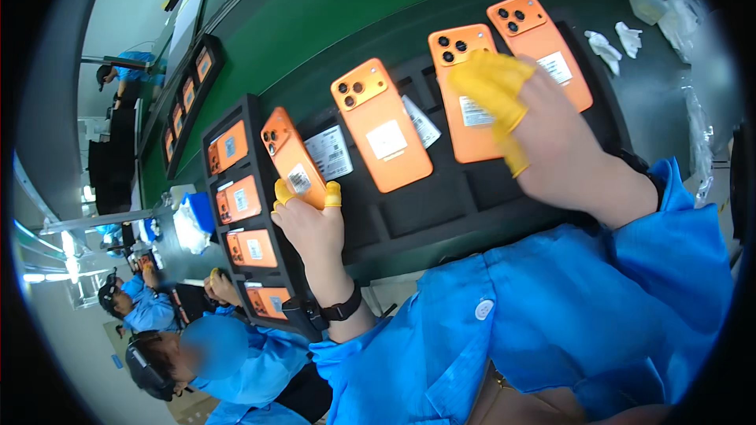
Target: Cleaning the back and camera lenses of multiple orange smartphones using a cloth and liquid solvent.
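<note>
My left hand [312,224], with yellow finger cots on the fingertips, grips the lower end of an orange phone [288,145]. That phone is tilted up from a black tray [409,222], camera side showing, with a white label on its back. My right hand [551,134], also in yellow finger cots, is over another orange phone [476,138] and partly covers it. Its fingers are stretched out, the thumb apart; whether they touch the phone I cannot tell. Between my hands lies an orange phone [370,102], and one more orange phone [563,83] is at the far right.
Printed white labels [328,151] lie beside phones in the tray. Left stands a black tray [256,122] of several orange phones; another tray [177,93] is farther off. Crumpled white scraps [605,50] and clear plastic [685,27] lie right. A blue-clothed co-worker [260,362] sits left.
</note>
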